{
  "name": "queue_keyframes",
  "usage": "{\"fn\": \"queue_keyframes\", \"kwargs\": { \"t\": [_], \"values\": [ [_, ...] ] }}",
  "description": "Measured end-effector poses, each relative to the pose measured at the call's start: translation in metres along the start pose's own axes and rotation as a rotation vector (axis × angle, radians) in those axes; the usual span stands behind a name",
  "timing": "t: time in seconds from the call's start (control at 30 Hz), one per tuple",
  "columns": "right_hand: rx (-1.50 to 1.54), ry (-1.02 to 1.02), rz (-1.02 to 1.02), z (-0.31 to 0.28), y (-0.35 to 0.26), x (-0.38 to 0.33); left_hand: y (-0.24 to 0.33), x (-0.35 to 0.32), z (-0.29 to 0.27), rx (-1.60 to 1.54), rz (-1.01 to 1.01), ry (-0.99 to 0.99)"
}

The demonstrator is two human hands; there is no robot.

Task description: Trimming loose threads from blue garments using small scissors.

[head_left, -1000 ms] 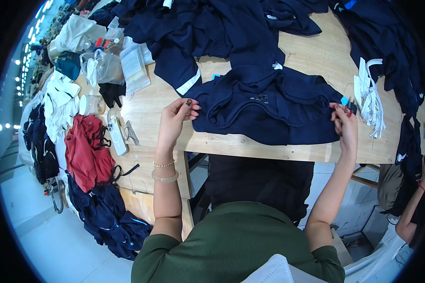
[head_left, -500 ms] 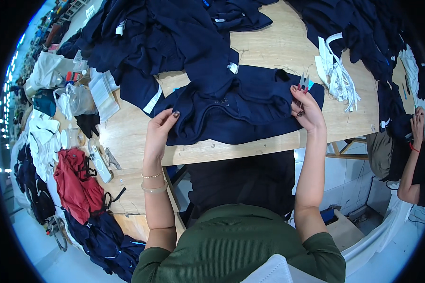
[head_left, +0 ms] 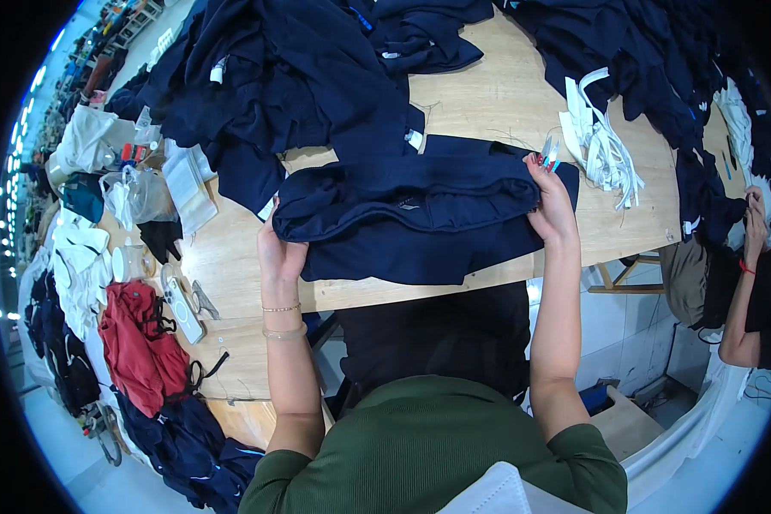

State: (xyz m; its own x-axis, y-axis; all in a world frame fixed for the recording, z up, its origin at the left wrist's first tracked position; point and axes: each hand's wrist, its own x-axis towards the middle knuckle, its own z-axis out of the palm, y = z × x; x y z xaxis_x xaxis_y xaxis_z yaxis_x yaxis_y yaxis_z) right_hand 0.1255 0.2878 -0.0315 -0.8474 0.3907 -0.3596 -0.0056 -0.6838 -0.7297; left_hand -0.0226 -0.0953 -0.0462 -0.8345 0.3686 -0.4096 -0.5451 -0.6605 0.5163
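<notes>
A dark navy garment lies folded over on the wooden table, its upper layer doubled back toward me. My left hand grips the garment's left edge. My right hand grips its right edge and also holds a small tool with a red and blue tip at the fingers. Both forearms come up from the lower edge, the left one wearing two thin bracelets.
Heaps of navy garments cover the far table. White strips lie to the right. A phone, scissors, plastic bags and a red garment sit at the left. Another person's arm works at the right edge.
Both hands have lifted the garment's near edge and folded it away across the table. The view has shifted slightly as my head moved.
</notes>
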Motion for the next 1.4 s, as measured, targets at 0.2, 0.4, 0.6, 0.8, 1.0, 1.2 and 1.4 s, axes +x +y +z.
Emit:
{"fn": "queue_keyframes", "kwargs": {
  "t": [0.2, 0.4, 0.6, 0.8, 1.0, 1.2, 1.4],
  "values": [
    [-0.044, 0.004, -0.002, 0.014, -0.004, -0.016, 0.003, 0.003, -0.02, -0.076, -0.049, -0.192],
    [-0.081, -0.086, 0.001, 0.01, -0.004, -0.022, 0.003, 0.002, -0.023, -0.137, -0.089, -0.322],
    [-0.098, -0.079, -0.032, 0.006, -0.002, -0.021, 0.003, 0.003, -0.019, -0.107, -0.07, -0.24],
    [-0.216, -0.115, -0.007, 0.005, -0.003, -0.023, 0.002, -0.006, -0.01, -0.116, -0.078, -0.272],
    [-0.2, -0.258, -0.051, 0.014, -0.015, -0.028, 0.002, -0.013, -0.004, -0.115, -0.049, -0.206],
    [-0.44, -0.215, -0.025, 0.036, -0.027, -0.024, 0.007, -0.024, 0.009, -0.034, -0.031, -0.243],
    [-0.988, -0.112, 0.232, 0.05, -0.049, -0.012, 0.005, -0.023, 0.017, 0.036, 0.034, -0.314]
  ]
}}
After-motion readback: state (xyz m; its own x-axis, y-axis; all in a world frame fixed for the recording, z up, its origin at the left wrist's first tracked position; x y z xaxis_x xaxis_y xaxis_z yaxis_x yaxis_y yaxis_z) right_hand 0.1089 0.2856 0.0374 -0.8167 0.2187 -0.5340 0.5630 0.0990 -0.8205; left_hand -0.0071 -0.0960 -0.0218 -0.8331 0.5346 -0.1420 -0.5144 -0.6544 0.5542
